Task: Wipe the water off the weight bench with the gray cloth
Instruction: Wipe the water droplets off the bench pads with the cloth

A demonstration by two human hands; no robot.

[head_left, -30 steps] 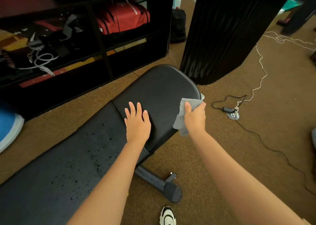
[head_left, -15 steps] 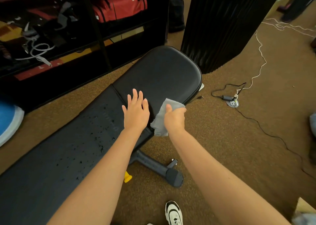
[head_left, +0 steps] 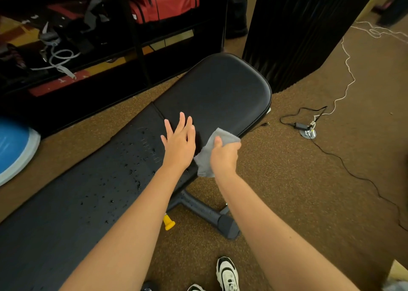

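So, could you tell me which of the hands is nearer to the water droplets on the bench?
Left. The left hand lies flat beside the water droplets; the right hand, holding the gray cloth, is farther off.

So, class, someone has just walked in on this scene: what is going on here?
A person is about to dry a black weight bench. The right hand grips a gray cloth at the bench's near edge, by the seam between the two pads. The left hand rests open on the bench beside it. Water droplets are scattered on the long pad to the left, not yet wiped.
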